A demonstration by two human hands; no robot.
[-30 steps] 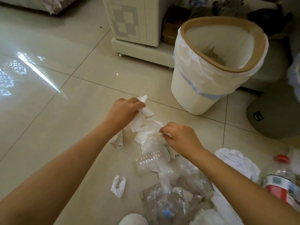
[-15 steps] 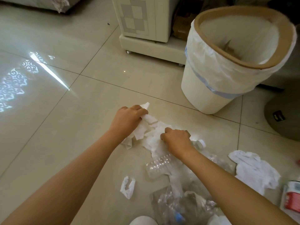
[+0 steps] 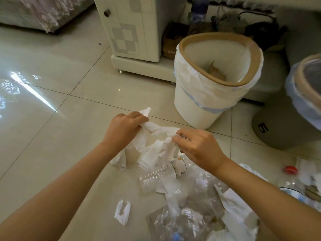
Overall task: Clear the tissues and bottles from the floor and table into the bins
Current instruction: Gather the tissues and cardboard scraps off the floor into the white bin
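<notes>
My left hand [image 3: 122, 130] grips one end of a bunch of white tissues [image 3: 156, 148] above the tiled floor. My right hand [image 3: 198, 147] pinches the other end, and loose strips hang down between the two hands. Below the bunch a clear ribbed plastic bottle [image 3: 160, 174] lies on its side. One small crumpled tissue [image 3: 122, 212] lies alone on the floor near my left forearm. A white bin [image 3: 199, 105] with a tan rim and a white liner stands behind my hands. A second bin [image 3: 305, 94] with a bluish liner shows at the right edge.
Crumpled clear plastic bags and bottles [image 3: 187, 218] pile up at the bottom. More tissues [image 3: 234, 207] and a red-capped bottle [image 3: 291, 181] lie at the right. A white cabinet [image 3: 132, 32] stands at the back, and a grey round stool base [image 3: 278, 129] sits right of the white bin.
Both hands have lifted the tissues off the floor and spread them apart. The view tilted up, bringing the second bin into sight at the right.
</notes>
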